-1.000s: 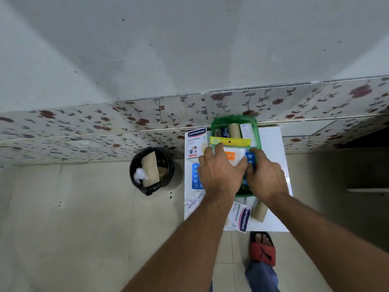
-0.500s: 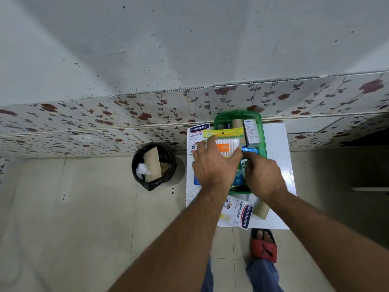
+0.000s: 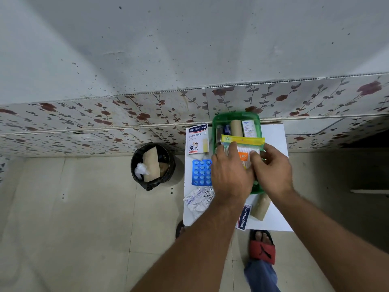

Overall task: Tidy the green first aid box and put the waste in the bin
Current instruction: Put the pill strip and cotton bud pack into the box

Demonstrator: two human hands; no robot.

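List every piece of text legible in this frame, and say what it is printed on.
"Hansaplast", "WASHPROOF", "8": plaster box on the white table, left of the green box.
"Hansaplast": second plaster pack at the table's near edge.
"IPS" (partial, orange panel): cotton bud packet held by the left hand and right hand.
Unreadable: white carton in the green box, foil strip, small print on the plaster box.

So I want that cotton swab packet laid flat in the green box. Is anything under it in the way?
Both hands, left hand and right hand, hold the cotton swab packet over the green box. The far end already holds a cardboard roll and a white carton; the space beneath the hands is hidden.
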